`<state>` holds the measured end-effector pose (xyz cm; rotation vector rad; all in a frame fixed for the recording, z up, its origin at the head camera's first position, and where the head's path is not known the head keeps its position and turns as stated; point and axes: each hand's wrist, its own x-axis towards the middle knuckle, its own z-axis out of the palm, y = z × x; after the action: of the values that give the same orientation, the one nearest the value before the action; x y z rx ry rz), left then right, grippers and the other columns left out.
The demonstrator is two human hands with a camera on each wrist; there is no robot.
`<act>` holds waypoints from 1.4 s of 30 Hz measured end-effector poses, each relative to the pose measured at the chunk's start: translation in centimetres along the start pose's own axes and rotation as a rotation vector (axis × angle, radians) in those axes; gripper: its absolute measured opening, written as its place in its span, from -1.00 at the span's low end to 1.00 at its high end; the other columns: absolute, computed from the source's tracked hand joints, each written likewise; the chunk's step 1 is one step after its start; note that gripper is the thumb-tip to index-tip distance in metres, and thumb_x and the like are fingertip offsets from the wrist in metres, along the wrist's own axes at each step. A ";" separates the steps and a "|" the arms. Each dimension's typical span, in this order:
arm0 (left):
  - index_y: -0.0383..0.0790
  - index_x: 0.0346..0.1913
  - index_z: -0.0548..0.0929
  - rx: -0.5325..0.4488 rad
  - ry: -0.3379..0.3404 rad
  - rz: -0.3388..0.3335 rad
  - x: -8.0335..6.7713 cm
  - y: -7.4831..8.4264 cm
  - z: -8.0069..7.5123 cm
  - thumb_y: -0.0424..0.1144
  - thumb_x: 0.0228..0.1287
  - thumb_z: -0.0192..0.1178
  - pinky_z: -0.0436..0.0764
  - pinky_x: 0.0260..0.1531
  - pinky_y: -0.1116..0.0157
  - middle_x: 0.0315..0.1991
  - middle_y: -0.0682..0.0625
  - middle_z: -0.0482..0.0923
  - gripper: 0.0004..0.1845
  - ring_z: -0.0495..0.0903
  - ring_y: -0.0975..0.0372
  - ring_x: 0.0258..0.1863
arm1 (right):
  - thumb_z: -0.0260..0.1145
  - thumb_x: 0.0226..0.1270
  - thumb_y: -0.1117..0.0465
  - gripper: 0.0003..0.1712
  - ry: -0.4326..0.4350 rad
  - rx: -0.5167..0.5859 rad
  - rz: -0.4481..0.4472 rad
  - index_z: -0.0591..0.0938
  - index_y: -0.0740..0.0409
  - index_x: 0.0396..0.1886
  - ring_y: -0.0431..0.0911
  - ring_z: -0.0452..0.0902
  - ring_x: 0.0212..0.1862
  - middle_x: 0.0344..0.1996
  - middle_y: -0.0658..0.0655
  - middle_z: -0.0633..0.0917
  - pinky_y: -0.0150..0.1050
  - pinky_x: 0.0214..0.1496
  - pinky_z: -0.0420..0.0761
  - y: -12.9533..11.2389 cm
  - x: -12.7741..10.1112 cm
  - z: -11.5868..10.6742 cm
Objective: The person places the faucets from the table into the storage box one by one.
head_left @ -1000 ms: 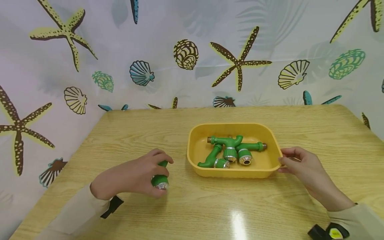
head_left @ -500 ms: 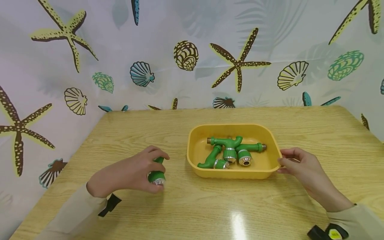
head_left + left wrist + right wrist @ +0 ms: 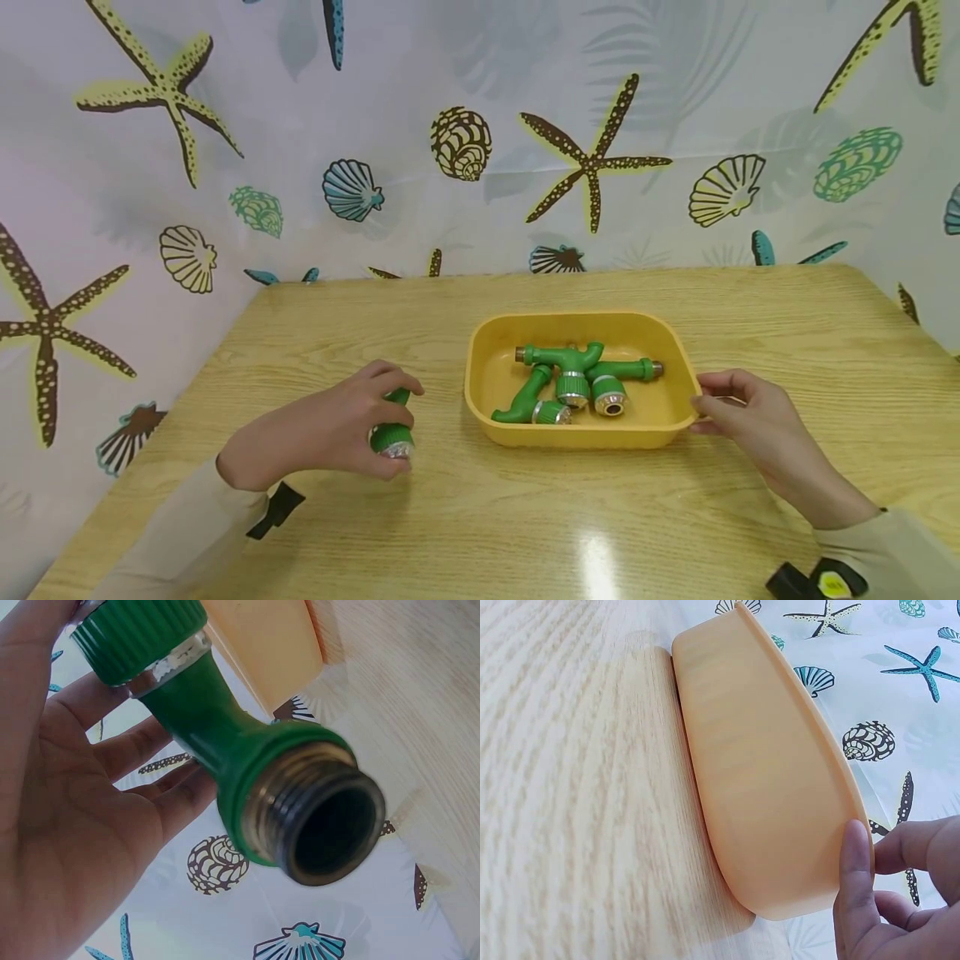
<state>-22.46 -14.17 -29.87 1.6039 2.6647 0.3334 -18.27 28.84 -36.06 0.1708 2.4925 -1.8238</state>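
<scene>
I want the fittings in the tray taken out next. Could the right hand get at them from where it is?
Probably yes. The right hand grips the yellow tray at its right rim, the tray is open on top, and the green fittings lie uncovered beside it; it would only need to release its grip.

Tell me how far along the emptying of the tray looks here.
One green fitting is out of the yellow tray, held in the left hand just above the table. The right hand holds the tray's rim. Three fittings remain piled inside, so most looks left.
</scene>
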 end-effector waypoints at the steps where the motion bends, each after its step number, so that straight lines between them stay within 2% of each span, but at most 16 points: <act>1: -0.10 -0.38 0.69 0.000 -0.003 -0.003 0.0 0.0 0.0 -0.10 0.09 0.36 0.57 -0.16 0.14 0.04 -0.12 0.48 -0.85 0.38 0.01 0.02 | 0.09 0.44 0.40 -0.51 0.000 -0.001 -0.001 0.24 0.63 0.24 -0.29 0.55 -0.27 -0.06 0.30 0.43 -0.30 -0.19 0.65 0.0 0.0 0.0; 6: -0.09 -0.38 0.69 -0.005 -0.011 -0.024 -0.1 0.1 0.2 -0.09 0.10 0.36 0.57 -0.15 0.14 0.06 -0.12 0.48 -0.84 0.37 0.01 0.03 | 0.11 0.44 0.37 -0.49 -0.002 -0.004 0.005 0.24 0.61 0.24 -0.27 0.55 -0.25 -0.05 0.31 0.42 -0.29 -0.18 0.65 0.1 0.2 0.0; 13: -0.09 -0.41 0.68 0.024 0.045 0.020 0.0 0.1 0.3 -0.11 0.05 0.38 0.57 -0.17 0.14 0.03 -0.13 0.50 -0.86 0.40 0.01 0.01 | 0.10 0.44 0.36 -0.50 -0.005 -0.007 0.008 0.25 0.59 0.25 -0.28 0.55 -0.24 -0.02 0.33 0.41 -0.29 -0.16 0.65 -0.1 0.2 0.2; 24: -0.11 -0.41 0.68 0.025 0.057 0.024 0.3 0.1 -0.2 -0.13 0.03 0.38 0.59 -0.19 0.16 0.02 -0.14 0.51 -0.85 0.41 0.00 0.00 | 0.10 0.45 0.40 -0.51 -0.005 -0.006 0.010 0.24 0.62 0.24 -0.29 0.55 -0.26 -0.03 0.33 0.42 -0.32 -0.20 0.65 -0.3 -0.1 0.3; 42: -0.09 -0.41 0.67 0.040 0.028 0.025 1.1 0.2 -1.0 -0.13 0.05 0.38 0.58 -0.18 0.18 0.04 -0.13 0.50 -0.87 0.39 0.00 0.02 | 0.10 0.45 0.36 -0.51 0.002 0.004 -0.007 0.26 0.59 0.24 -0.27 0.56 -0.24 -0.02 0.33 0.41 -0.28 -0.17 0.65 0.0 -0.1 -0.1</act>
<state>-22.94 -13.31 -28.72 1.6569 2.6909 0.3082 -18.20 28.95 -36.04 0.1636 2.4941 -1.8327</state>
